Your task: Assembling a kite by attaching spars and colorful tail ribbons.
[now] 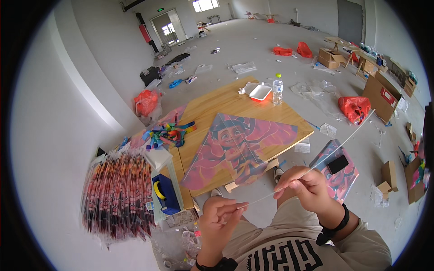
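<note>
My left hand [221,221] is pinched around the near end of a thin, pale rod [346,141]. My right hand [307,189] grips the same rod farther along, and its far end rises to the upper right. Both hands are above my lap, in front of the wooden table [199,113]. Flat on that table lies a pink and purple kite [233,147] with a printed cartoon figure. Thin spars run across its surface. To the right, a black phone [337,165] rests on another printed kite [346,180] below the table's level.
A blue tape dispenser [168,196] with yellow tape stands left, beside a large bundle of plastic-wrapped kites [120,194]. Rainbow ribbons [167,135] are heaped at the table's left. A water bottle [277,90] and a white tray [261,92] stand at the back. Cardboard boxes [382,97] lie right.
</note>
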Action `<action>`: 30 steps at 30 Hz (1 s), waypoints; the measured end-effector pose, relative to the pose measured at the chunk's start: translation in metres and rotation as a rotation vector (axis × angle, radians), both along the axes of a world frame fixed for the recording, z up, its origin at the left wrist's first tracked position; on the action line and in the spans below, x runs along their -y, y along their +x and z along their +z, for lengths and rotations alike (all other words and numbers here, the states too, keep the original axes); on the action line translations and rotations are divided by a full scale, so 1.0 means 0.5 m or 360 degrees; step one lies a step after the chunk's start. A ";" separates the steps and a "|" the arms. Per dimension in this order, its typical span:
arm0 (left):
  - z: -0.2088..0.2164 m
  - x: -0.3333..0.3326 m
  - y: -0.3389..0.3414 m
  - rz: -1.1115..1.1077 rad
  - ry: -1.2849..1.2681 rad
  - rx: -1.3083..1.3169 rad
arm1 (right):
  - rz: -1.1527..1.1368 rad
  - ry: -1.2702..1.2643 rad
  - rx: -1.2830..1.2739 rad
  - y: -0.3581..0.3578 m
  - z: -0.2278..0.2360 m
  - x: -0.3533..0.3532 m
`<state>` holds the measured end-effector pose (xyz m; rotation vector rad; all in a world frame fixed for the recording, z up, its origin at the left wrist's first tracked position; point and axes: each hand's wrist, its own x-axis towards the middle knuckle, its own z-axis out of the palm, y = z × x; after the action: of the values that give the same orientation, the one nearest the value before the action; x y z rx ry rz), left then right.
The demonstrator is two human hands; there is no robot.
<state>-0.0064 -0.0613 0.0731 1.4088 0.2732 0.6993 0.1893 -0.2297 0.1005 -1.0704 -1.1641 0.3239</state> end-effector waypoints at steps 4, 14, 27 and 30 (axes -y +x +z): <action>-0.028 -0.024 0.012 0.0011 0.0352 -0.0057 | 0.0008 -0.0017 -0.0218 0.002 -0.020 -0.005; -0.016 -0.053 0.074 0.0176 0.0954 -0.0400 | 0.0041 -0.0157 -0.0320 0.052 -0.067 -0.024; -0.056 -0.198 0.399 -0.0382 0.1266 -0.0756 | -0.0313 -0.0679 -0.0452 0.246 -0.203 -0.165; -0.142 -0.281 0.520 -0.0494 0.0917 -0.0925 | -0.0512 -0.1359 0.0145 0.327 -0.276 -0.215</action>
<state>0.2534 0.0791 0.0021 2.1428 0.3061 0.0871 0.3525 -0.1224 -0.0376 -2.0074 -0.9099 0.5417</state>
